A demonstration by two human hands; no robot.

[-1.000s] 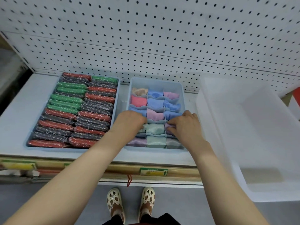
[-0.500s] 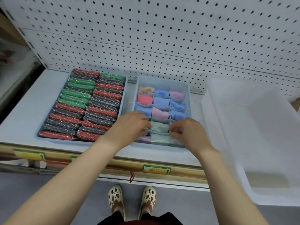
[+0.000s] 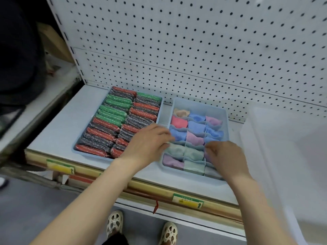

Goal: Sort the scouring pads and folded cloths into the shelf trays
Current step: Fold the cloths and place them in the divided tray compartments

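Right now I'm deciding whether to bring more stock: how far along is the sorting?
Nearly done. The blue tray of red, green and grey scouring pads looks packed full. The divided blue tray of pastel folded cloths has every visible compartment filled. The left hand and right hand hover over its near rows, apparently tidying. The white plastic bin looks empty, so little seems left.

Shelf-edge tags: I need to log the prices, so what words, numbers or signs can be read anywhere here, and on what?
Left tag on the shelf rail: yellow with a green band and a dark upward arrow; print too blurred to read.
Right tag on the rail: same style, small print unreadable, upward arrow only.
Trays, pads, cloths and pegboard: no text visible.
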